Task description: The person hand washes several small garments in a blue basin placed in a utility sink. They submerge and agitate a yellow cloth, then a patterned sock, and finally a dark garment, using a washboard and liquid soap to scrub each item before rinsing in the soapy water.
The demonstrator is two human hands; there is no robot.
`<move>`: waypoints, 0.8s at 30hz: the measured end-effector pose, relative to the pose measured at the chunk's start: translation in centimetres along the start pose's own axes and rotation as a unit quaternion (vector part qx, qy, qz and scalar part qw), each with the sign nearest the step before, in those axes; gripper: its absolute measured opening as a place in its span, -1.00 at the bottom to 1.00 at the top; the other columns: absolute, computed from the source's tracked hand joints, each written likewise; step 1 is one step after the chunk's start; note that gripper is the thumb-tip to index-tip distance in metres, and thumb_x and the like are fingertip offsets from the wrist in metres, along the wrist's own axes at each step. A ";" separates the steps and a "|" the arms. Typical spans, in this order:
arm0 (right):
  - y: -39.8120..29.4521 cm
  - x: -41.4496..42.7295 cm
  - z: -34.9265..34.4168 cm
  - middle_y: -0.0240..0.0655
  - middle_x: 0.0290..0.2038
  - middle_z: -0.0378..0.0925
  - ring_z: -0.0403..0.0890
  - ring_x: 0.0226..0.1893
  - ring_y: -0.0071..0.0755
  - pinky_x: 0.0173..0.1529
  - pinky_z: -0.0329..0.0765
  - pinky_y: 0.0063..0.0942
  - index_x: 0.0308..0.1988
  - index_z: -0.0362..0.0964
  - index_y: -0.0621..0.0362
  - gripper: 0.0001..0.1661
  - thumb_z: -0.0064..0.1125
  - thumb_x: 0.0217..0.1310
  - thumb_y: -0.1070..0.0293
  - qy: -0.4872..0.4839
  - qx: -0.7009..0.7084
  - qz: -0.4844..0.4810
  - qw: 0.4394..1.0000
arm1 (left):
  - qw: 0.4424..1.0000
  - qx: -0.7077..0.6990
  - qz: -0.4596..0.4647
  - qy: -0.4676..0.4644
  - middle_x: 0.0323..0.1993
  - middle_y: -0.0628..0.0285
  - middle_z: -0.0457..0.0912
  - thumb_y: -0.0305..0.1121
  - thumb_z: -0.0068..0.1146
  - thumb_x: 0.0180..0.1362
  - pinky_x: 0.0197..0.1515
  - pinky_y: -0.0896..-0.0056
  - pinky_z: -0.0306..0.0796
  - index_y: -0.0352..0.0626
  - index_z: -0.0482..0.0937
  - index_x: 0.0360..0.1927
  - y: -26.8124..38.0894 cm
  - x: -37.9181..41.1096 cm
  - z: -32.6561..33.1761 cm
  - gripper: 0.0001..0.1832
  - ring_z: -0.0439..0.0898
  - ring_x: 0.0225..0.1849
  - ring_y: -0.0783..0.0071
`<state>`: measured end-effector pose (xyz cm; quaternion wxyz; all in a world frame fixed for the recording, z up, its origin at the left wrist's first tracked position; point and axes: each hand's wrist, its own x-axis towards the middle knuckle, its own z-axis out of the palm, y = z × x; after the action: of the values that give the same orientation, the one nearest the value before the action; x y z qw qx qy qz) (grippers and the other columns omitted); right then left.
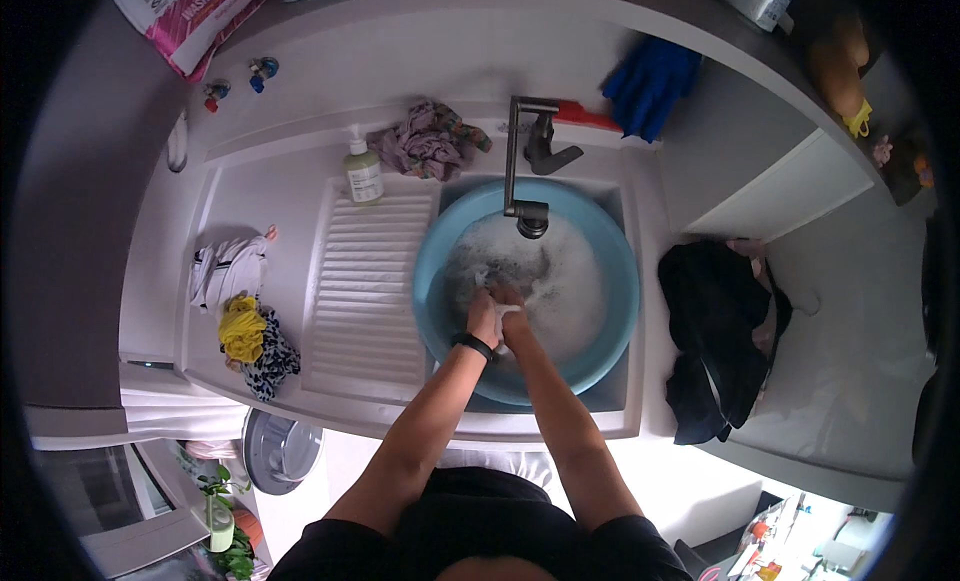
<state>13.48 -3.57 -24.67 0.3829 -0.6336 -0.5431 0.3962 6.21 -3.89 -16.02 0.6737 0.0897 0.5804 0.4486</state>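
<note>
Both my hands are together over a round blue plastic basin [626,281] that sits in the sink under a dark metal faucet [531,210]. My left hand [484,315], with a black band at its wrist, and my right hand [512,311] grip a wet white cloth [504,322] between them. White suds [574,281] cover much of the water, with a darker patch of water beyond my fingers. The fingertips are partly hidden by the water and cloth.
Left of the basin lies a ribbed washboard surface [367,296], with a pump bottle [364,172] and crumpled mauve cloth [427,142] behind. Farther left are a yellow cloth [241,330] and patterned cloth [271,356]. Black garments [712,333] lie right; blue rubber gloves [652,86] hang behind.
</note>
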 end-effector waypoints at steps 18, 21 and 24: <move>-22.8 -6.6 3.8 0.07 -0.17 0.49 0.55 -0.30 0.26 -0.26 0.49 -0.04 0.08 0.15 0.18 -0.48 0.11 0.11 0.45 -0.103 -0.045 -0.136 0.984 | 0.666 0.585 0.426 0.181 -0.45 -0.04 0.52 -0.16 0.10 0.16 -0.32 -0.01 0.39 -0.26 0.47 -0.27 13.3 -10.8 -17.5 -0.68 0.52 -0.35 -0.15; -22.0 -8.8 4.7 0.04 -0.08 0.43 0.56 -0.28 0.21 -0.26 0.53 -0.11 0.04 0.21 0.18 -0.52 0.08 0.08 0.54 -0.059 -0.084 -0.203 0.974 | 0.635 0.574 0.464 0.227 -0.37 -0.10 0.52 -0.19 0.12 0.14 -0.29 0.00 0.36 -0.30 0.47 -0.31 12.2 -13.3 -18.4 -0.68 0.50 -0.25 -0.12; -20.3 -9.8 6.6 0.01 -0.02 0.38 0.60 -0.23 0.03 -0.30 0.57 -0.21 0.03 0.21 0.21 -0.57 0.03 0.13 0.56 -0.039 -0.044 -0.203 0.977 | 0.645 0.561 0.471 0.218 -0.40 -0.08 0.50 -0.28 0.15 0.13 -0.30 0.03 0.36 -0.28 0.44 -0.27 11.4 -12.0 -20.6 -0.73 0.49 -0.29 -0.11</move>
<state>-1.35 -10.58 -7.83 0.4053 -0.5103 -0.6921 0.3103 -16.34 -13.99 -6.67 0.0468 0.6108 0.7309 0.3008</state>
